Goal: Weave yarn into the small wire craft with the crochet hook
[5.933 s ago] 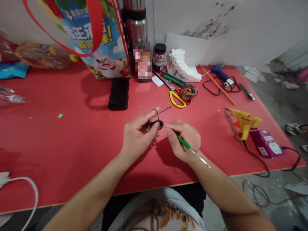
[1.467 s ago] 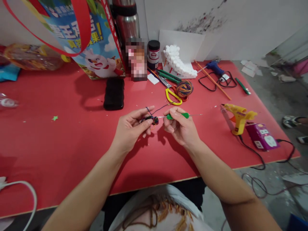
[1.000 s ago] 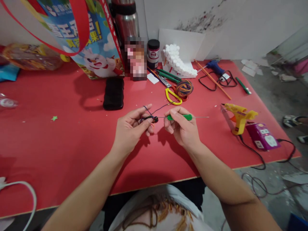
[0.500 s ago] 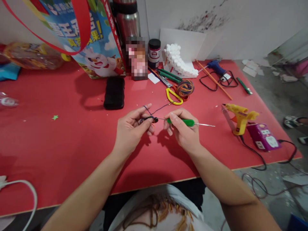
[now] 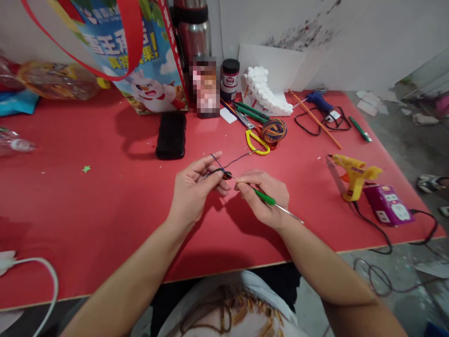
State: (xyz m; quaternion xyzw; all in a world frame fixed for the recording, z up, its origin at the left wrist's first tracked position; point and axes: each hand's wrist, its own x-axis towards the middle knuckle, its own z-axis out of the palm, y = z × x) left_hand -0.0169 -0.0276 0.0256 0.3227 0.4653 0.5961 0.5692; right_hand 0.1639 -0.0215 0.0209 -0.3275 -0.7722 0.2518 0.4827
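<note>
My left hand (image 5: 194, 189) pinches tiny dark yarn piece (image 5: 220, 174), frame centre: soft, light, grip near stitches. Right hand (image 5: 266, 199) holds green-handled crochet hook (image 5: 265, 198), stiff, thin.

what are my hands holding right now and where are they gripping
Left hand pinches a small dark crochet piece at its edge; right hand holds a crochet hook by its green handle.

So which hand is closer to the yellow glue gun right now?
Right. The right hand, holding the green-handled hook, sits a short way left of the yellow glue gun; the left hand, pinching the small dark yarn piece, is farther left.
</note>
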